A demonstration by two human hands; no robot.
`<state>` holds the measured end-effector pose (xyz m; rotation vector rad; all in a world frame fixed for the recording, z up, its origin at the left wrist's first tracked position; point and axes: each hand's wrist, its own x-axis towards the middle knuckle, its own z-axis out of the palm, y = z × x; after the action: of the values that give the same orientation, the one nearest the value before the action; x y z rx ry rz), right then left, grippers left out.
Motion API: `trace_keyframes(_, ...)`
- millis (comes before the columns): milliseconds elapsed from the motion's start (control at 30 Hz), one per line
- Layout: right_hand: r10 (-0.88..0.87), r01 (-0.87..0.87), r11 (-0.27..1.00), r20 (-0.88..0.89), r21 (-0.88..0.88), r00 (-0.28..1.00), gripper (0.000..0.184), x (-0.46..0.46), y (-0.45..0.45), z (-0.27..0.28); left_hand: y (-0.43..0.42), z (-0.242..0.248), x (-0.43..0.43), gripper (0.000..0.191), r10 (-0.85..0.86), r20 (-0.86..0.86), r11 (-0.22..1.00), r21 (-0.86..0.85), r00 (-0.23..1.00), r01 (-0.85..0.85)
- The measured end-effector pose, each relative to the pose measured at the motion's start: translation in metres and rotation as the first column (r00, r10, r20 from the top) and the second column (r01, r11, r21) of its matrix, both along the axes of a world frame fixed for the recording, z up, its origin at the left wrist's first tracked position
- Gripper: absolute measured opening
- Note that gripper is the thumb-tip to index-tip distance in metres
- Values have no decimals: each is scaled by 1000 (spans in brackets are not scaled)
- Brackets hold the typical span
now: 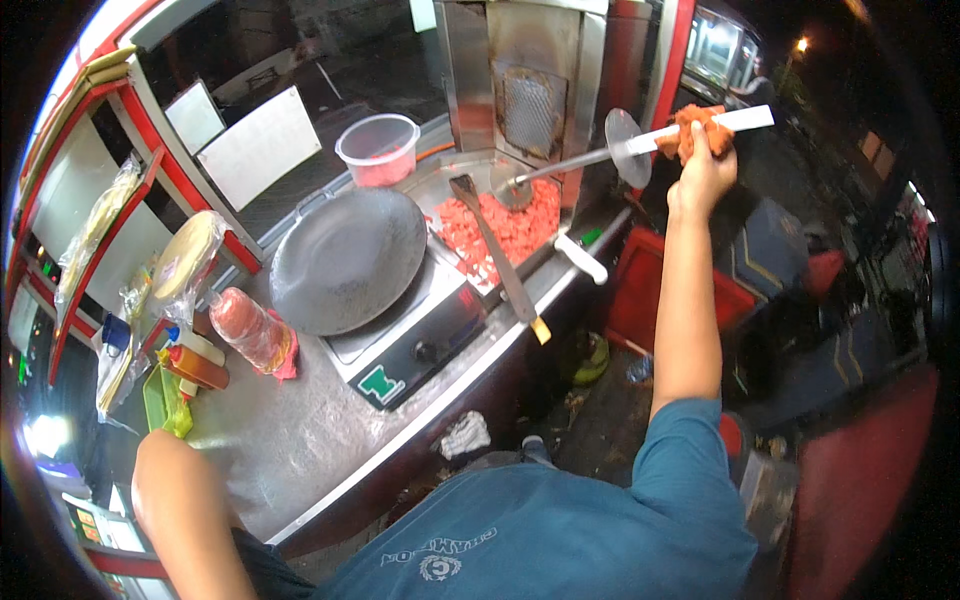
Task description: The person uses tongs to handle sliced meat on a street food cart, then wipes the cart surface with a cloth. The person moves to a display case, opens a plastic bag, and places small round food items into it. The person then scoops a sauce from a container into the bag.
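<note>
My right hand [703, 176] is raised at the upper right, its fingers closed around an orange cloth [694, 127] wrapped on a metal spit [577, 161]. The spit's bright, flat end sticks out past the cloth. Two round discs sit on the spit, one [628, 148] near the hand and one [511, 187] over the metal tray [442, 180]. Chopped reddish meat [502, 225] fills much of this tray. My left arm shows at the lower left with the elbow bent; the left hand itself is out of view.
A dark round pan [349, 259] rests on a stove [420, 345]. A long-handled spatula [495, 247] and a white-handled knife [581, 259] project over the counter edge. Behind stand a plastic tub [377, 150] and a vertical grill [532, 105]. Sauce bottles [196, 366] and wrapped flatbreads [187, 259] are left.
</note>
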<state>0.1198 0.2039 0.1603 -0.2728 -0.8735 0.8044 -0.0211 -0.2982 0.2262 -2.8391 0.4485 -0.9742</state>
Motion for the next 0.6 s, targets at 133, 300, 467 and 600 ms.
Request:
trace_keyframes(133, -89, 90, 990, 15, -105, 996, 28, 26, 0, -3, -24, -9, -11, 21, -34, -1, 998, -53, 999, 34)
trace_keyframes(300, -106, 132, 941, 98, -312, 990, 28, 52, 10, -16, -42, -15, -15, 23, -61, 0, 995, -83, 998, 60)
trace_keyframes(467, -59, 100, 902, 111, -419, 992, 11, 75, 15, -13, -46, -20, -10, 26, -54, -13, 994, -92, 998, 53)
trace_keyframes(600, -86, 129, 900, 121, -417, 989, 20, 81, 15, -13, -40, -22, -6, 28, -45, -32, 994, -104, 998, 41)
